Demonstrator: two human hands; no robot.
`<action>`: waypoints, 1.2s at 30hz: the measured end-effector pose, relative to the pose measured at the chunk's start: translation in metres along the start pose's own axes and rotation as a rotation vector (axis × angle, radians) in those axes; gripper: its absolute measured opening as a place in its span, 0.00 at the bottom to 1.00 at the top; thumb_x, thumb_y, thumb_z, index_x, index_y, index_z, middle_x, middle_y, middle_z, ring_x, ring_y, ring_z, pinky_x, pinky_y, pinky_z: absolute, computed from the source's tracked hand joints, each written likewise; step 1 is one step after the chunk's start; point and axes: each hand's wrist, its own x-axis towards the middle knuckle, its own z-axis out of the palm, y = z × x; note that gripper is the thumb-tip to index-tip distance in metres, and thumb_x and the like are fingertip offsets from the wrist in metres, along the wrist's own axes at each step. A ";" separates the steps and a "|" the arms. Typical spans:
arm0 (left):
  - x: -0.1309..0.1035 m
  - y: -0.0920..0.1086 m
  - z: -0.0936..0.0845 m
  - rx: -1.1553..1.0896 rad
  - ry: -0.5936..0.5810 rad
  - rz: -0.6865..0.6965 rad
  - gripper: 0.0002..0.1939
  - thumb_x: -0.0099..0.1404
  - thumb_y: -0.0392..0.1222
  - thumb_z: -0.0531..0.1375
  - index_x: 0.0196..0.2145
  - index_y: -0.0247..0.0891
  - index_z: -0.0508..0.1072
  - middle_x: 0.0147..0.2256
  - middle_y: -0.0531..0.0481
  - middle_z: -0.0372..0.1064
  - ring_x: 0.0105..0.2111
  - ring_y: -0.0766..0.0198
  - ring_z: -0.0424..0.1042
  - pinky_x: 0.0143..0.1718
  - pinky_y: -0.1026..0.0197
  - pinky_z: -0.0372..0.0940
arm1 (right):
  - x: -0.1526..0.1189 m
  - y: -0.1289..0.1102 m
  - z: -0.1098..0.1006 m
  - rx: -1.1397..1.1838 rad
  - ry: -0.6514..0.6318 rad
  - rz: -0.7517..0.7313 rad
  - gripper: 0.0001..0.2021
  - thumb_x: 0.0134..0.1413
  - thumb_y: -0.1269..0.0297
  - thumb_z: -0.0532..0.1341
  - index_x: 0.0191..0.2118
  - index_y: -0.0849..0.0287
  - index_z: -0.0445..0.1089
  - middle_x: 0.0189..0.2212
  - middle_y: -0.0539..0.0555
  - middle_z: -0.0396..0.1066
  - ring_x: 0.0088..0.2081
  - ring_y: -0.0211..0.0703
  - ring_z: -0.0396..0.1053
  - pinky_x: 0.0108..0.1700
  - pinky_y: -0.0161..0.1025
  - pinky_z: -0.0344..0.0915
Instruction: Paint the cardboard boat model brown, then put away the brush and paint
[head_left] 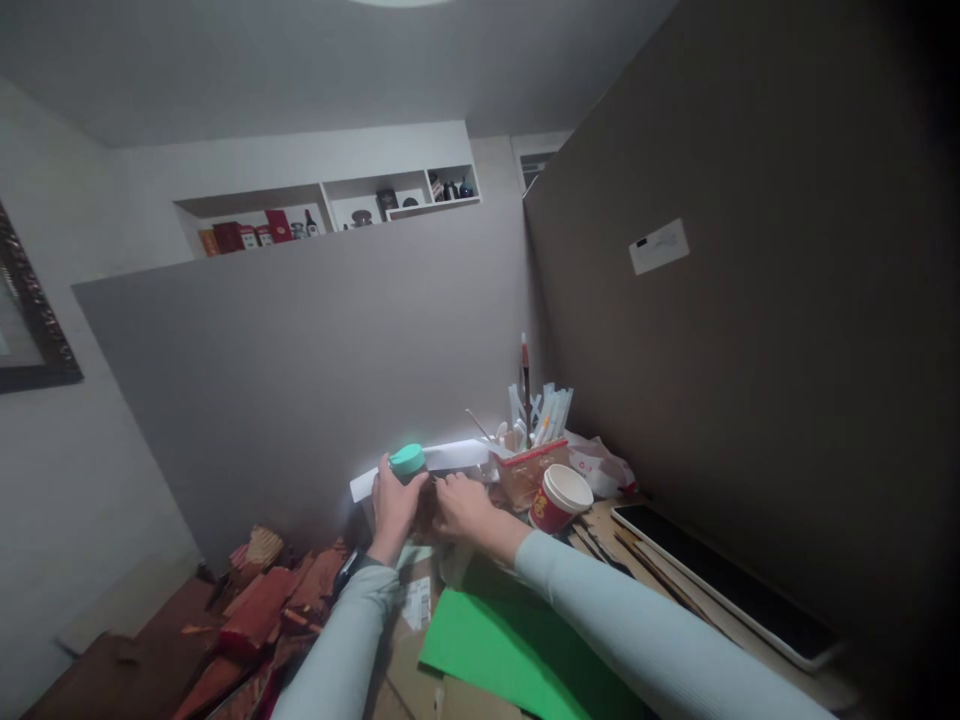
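My left hand (394, 508) is wrapped round a container with a teal lid (407, 459), near the back of the table. The container's body is mostly hidden by my fingers. Close beside it, to the right, my right hand (463, 508) has its fingers curled and pressed together at the container's side. Whatever those fingers hold, if anything, is too small and dim to make out. A white strip (457, 455) lies behind both hands. Below my right forearm a green sheet (517, 650) rests on the cardboard.
A box of straws and brushes (531, 470) stands right of my hands, with red paper cups (559, 498) before it. A dark-screened tablet (720, 580) lies at the right. Reddish-brown pieces (262, 605) are heaped at the left. A grey panel (315, 370) rises behind.
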 end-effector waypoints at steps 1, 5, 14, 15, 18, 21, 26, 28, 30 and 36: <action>0.000 0.000 0.000 0.001 -0.005 -0.004 0.36 0.64 0.43 0.65 0.65 0.35 0.56 0.62 0.34 0.62 0.62 0.44 0.62 0.60 0.38 0.61 | 0.003 -0.003 0.000 0.021 0.012 -0.006 0.17 0.67 0.58 0.63 0.56 0.61 0.69 0.54 0.59 0.69 0.52 0.53 0.71 0.52 0.55 0.71; 0.000 -0.001 -0.002 -0.009 -0.017 -0.038 0.30 0.68 0.41 0.62 0.64 0.35 0.59 0.58 0.37 0.67 0.58 0.47 0.68 0.59 0.38 0.63 | 0.014 -0.015 0.009 0.099 0.070 0.061 0.17 0.67 0.57 0.63 0.56 0.61 0.68 0.54 0.59 0.69 0.52 0.53 0.71 0.52 0.55 0.71; 0.000 -0.005 -0.004 -0.146 0.028 -0.137 0.19 0.72 0.40 0.58 0.58 0.36 0.67 0.51 0.42 0.72 0.52 0.53 0.73 0.54 0.42 0.68 | 0.037 -0.037 0.030 0.213 0.191 0.285 0.18 0.67 0.57 0.63 0.57 0.61 0.68 0.55 0.60 0.69 0.54 0.55 0.70 0.55 0.58 0.69; -0.002 -0.006 -0.004 -0.165 0.032 -0.138 0.18 0.72 0.40 0.58 0.57 0.35 0.68 0.50 0.42 0.73 0.51 0.53 0.73 0.54 0.43 0.68 | 0.039 -0.038 0.030 0.230 0.195 0.300 0.18 0.67 0.57 0.63 0.57 0.61 0.68 0.54 0.60 0.69 0.54 0.55 0.70 0.55 0.58 0.69; -0.007 -0.009 -0.006 -0.229 0.036 -0.136 0.17 0.72 0.43 0.58 0.55 0.36 0.70 0.49 0.43 0.73 0.47 0.55 0.74 0.51 0.45 0.70 | 0.041 -0.039 0.030 0.284 0.198 0.316 0.17 0.67 0.58 0.63 0.56 0.61 0.68 0.54 0.59 0.69 0.53 0.54 0.70 0.54 0.56 0.70; -0.011 -0.014 -0.012 -0.290 0.051 -0.127 0.16 0.71 0.47 0.59 0.51 0.37 0.72 0.46 0.44 0.74 0.45 0.56 0.75 0.49 0.46 0.71 | 0.034 -0.036 0.023 0.339 0.208 0.292 0.16 0.67 0.58 0.63 0.55 0.61 0.69 0.53 0.59 0.70 0.51 0.52 0.71 0.52 0.55 0.71; -0.014 -0.016 -0.029 -0.423 0.129 -0.158 0.13 0.70 0.48 0.60 0.45 0.36 0.74 0.42 0.46 0.75 0.41 0.58 0.75 0.46 0.48 0.71 | 0.024 -0.034 -0.003 0.432 0.276 0.196 0.16 0.67 0.58 0.63 0.55 0.61 0.69 0.51 0.58 0.70 0.49 0.51 0.72 0.50 0.53 0.72; -0.017 -0.012 -0.036 -0.486 0.166 -0.187 0.13 0.70 0.48 0.60 0.43 0.35 0.74 0.42 0.47 0.74 0.40 0.59 0.75 0.45 0.49 0.71 | 0.022 -0.037 -0.020 0.475 0.308 0.147 0.16 0.67 0.57 0.63 0.54 0.61 0.69 0.51 0.58 0.70 0.48 0.51 0.72 0.50 0.53 0.72; -0.020 -0.008 -0.044 -0.555 0.175 -0.211 0.12 0.69 0.47 0.61 0.41 0.35 0.74 0.41 0.47 0.74 0.40 0.59 0.74 0.44 0.50 0.71 | 0.018 -0.040 -0.041 0.522 0.337 0.091 0.16 0.67 0.57 0.63 0.54 0.61 0.69 0.50 0.58 0.70 0.48 0.51 0.72 0.49 0.52 0.72; -0.040 0.019 -0.087 -0.812 0.109 -0.293 0.09 0.69 0.45 0.60 0.37 0.35 0.73 0.39 0.49 0.73 0.39 0.60 0.72 0.45 0.51 0.69 | -0.032 -0.044 -0.122 0.718 0.388 -0.164 0.16 0.66 0.58 0.64 0.54 0.61 0.69 0.51 0.58 0.70 0.49 0.51 0.71 0.51 0.54 0.70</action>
